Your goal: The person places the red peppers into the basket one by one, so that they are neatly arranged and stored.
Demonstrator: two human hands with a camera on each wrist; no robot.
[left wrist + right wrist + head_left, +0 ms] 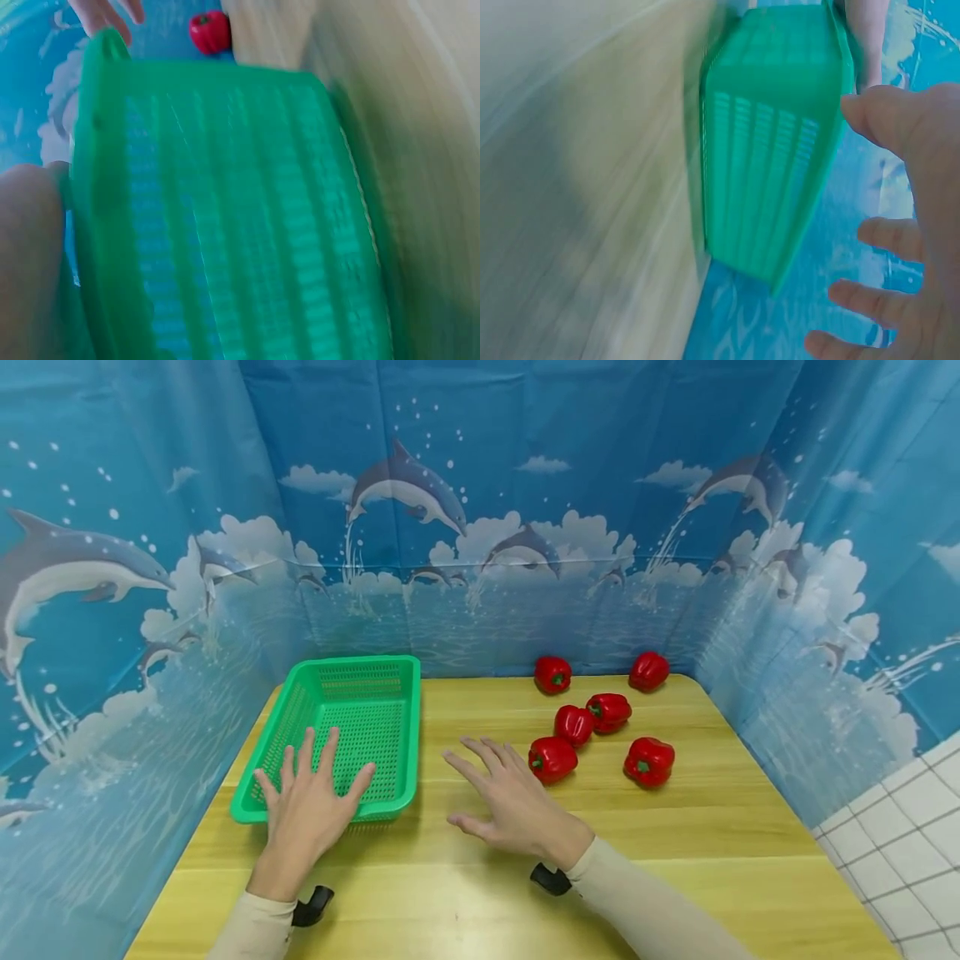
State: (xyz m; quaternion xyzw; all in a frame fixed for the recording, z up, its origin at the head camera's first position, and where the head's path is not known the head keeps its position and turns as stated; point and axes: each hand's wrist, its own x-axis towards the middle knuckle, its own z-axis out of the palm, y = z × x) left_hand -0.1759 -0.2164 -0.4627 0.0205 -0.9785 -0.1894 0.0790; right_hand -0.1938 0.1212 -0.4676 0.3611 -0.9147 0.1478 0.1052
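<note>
A green perforated plastic basket (pixel 412 735) stands on the left of the table. Over its near end is my left hand (pixel 311 806), fingers straight and spread, holding nothing; whether it touches the rim cannot be told. My right hand (pixel 517 797) hovers palm down between the basket and the red bell peppers, fingers extended and nothing held. Nearest to it lies one bell pepper (pixel 553 759), partly behind the fingers. In the left wrist view the basket wall (pixel 225 187) fills the middle, the left thumb (pixel 26 255) beside it. The right wrist view shows the spread right fingers (pixel 870 300).
Several more bell peppers lie on the table's right half: two touching in the middle (pixel 574 725) (pixel 609 712), two at the back edge (pixel 552 675) (pixel 648 671), one at the right (pixel 649 762). A blue dolphin-print curtain (pixel 480 602) surrounds the wooden table (pixel 450 902).
</note>
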